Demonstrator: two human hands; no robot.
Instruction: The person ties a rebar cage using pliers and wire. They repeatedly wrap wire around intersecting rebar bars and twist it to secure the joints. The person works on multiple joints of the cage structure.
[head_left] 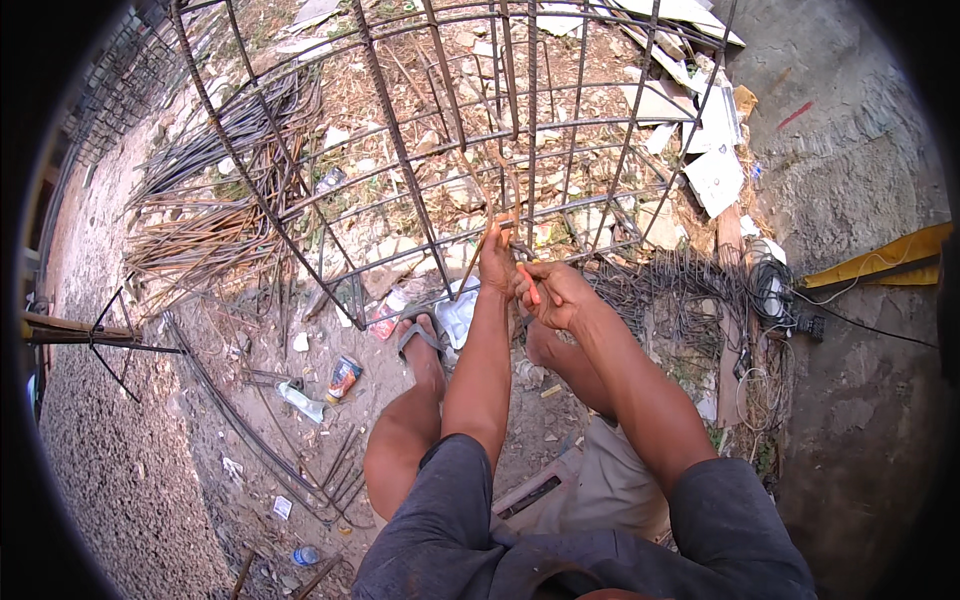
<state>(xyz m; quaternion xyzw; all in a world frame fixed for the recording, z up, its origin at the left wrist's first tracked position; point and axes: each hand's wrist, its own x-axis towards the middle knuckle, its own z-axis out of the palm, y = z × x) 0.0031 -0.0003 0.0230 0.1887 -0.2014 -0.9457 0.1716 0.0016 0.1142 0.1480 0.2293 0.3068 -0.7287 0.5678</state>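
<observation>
In front of me stands a cage of ribbed steel bars (392, 125) joined by thinner cross hoops. My left hand (494, 264) is closed at its near lower side around thin rusty wire (490, 206), with strands rising above the fingers. A bit of orange shows at its fingertips. Close beside it, my right hand (556, 292) grips an orange-handled hand tool (529, 284); its working end is hidden by the hands. Both forearms reach forward over my knees, and my sandalled left foot (420, 335) is by the cage's lower edge.
Loose rusty bars (205, 235) lie left of the cage, bent dark steel pieces (665, 290) to its right. Broken white boards (715, 180), a yellow strip (880, 258) and tangled cable (768, 290) are further right. A can (344, 377) and plastic bottle (300, 402) litter the ground.
</observation>
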